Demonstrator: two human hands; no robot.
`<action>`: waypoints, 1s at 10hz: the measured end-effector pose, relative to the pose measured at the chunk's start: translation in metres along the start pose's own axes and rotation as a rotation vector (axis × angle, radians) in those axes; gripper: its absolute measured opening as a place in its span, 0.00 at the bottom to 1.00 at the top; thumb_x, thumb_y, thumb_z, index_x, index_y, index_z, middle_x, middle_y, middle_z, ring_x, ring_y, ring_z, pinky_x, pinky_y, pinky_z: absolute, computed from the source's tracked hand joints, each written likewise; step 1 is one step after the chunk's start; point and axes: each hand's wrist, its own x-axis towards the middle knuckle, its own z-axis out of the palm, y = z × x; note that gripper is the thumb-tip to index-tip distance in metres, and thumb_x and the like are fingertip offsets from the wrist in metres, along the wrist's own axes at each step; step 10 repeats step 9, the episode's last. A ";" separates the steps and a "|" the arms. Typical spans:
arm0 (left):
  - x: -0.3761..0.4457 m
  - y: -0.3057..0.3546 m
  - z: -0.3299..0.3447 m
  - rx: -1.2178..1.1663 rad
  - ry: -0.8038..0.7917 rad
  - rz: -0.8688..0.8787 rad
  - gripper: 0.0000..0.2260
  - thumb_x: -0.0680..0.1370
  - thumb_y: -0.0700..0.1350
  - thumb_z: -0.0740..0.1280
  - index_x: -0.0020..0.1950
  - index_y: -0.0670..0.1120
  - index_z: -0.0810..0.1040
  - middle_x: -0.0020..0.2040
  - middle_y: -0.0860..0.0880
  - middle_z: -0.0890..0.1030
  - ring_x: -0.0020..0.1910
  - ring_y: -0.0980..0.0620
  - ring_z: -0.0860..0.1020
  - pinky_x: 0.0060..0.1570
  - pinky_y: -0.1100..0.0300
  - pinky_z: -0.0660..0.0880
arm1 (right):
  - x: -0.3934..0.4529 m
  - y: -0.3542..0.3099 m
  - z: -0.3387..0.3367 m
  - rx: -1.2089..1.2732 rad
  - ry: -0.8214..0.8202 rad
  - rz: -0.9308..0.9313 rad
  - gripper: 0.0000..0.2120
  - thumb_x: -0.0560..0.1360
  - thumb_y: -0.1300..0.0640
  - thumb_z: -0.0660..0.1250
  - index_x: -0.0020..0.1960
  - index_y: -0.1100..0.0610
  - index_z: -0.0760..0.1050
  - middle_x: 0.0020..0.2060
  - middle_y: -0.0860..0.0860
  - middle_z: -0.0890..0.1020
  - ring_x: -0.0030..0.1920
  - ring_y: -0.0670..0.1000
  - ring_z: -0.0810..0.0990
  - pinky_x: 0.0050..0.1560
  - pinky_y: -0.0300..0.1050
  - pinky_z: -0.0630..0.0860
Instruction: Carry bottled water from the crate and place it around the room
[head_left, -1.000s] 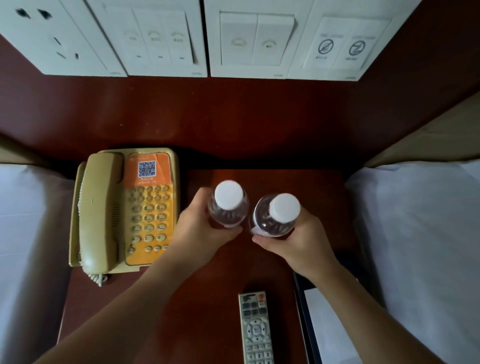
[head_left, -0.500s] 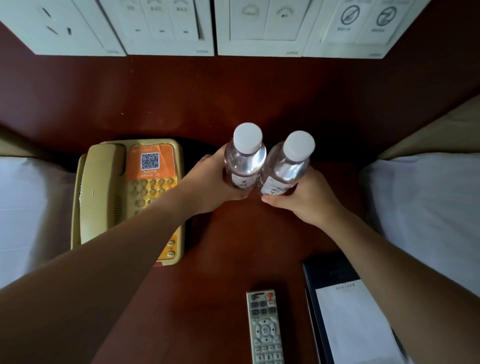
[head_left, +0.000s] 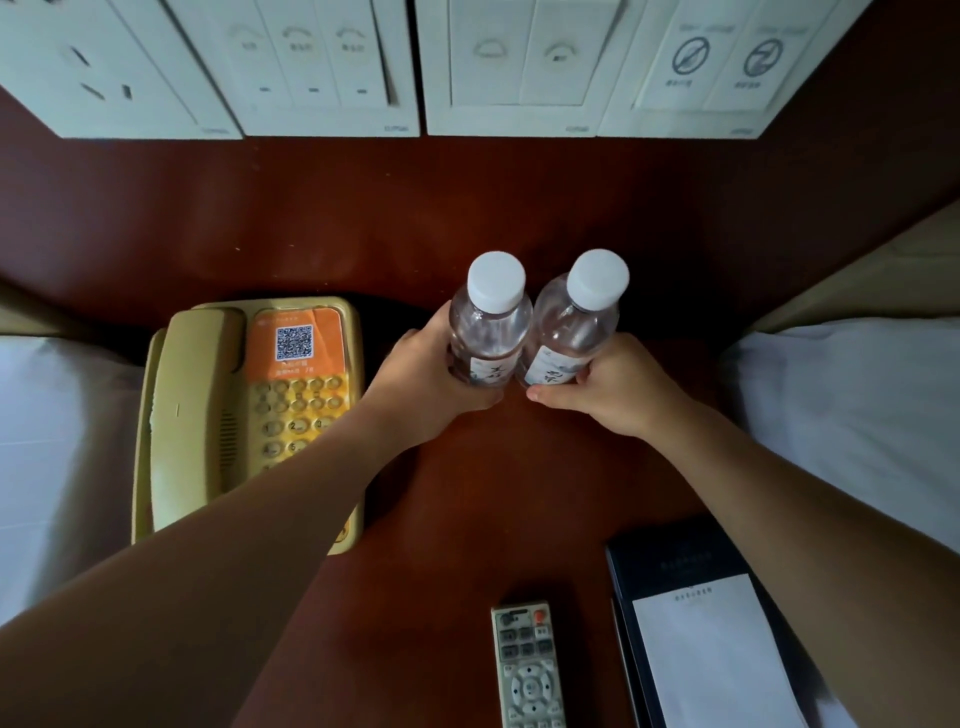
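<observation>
Two clear water bottles with white caps stand side by side, touching, at the back of the dark red nightstand (head_left: 467, 499). My left hand (head_left: 426, 384) grips the left bottle (head_left: 491, 327) round its lower body. The right bottle (head_left: 574, 325) is held the same way by my right hand (head_left: 613, 389), thumb curled under its label. The bottles' bases are hidden behind my fingers, so I cannot tell whether they rest on the wood. No crate is in view.
A beige and orange telephone (head_left: 249, 415) sits left of the bottles. A remote control (head_left: 527, 665) and a dark folder with a white notepad (head_left: 696, 639) lie near the front. White bedding (head_left: 852, 415) flanks both sides. Wall switch panels (head_left: 332, 67) hang above.
Both hands have carried the bottles away from me toward the back of the nightstand, and the bottles have come together until they touch.
</observation>
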 end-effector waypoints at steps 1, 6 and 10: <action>0.002 -0.002 0.002 0.008 0.008 -0.016 0.34 0.60 0.55 0.78 0.65 0.58 0.72 0.56 0.60 0.81 0.59 0.53 0.77 0.61 0.49 0.75 | -0.001 0.002 0.002 0.005 0.016 -0.006 0.31 0.66 0.54 0.80 0.67 0.55 0.75 0.52 0.37 0.82 0.53 0.33 0.80 0.54 0.27 0.74; -0.002 -0.002 0.005 -0.067 0.047 -0.016 0.31 0.62 0.51 0.79 0.63 0.60 0.73 0.54 0.63 0.81 0.60 0.53 0.76 0.63 0.48 0.74 | -0.002 0.001 -0.001 0.069 -0.005 -0.001 0.31 0.67 0.58 0.80 0.68 0.56 0.74 0.48 0.34 0.80 0.47 0.25 0.77 0.44 0.23 0.70; -0.053 0.034 -0.018 -0.057 0.220 -0.019 0.48 0.61 0.61 0.78 0.75 0.57 0.58 0.69 0.54 0.72 0.65 0.58 0.72 0.65 0.55 0.72 | -0.035 -0.037 -0.029 -0.027 0.078 0.079 0.55 0.55 0.33 0.77 0.76 0.45 0.57 0.72 0.44 0.66 0.61 0.45 0.76 0.58 0.46 0.77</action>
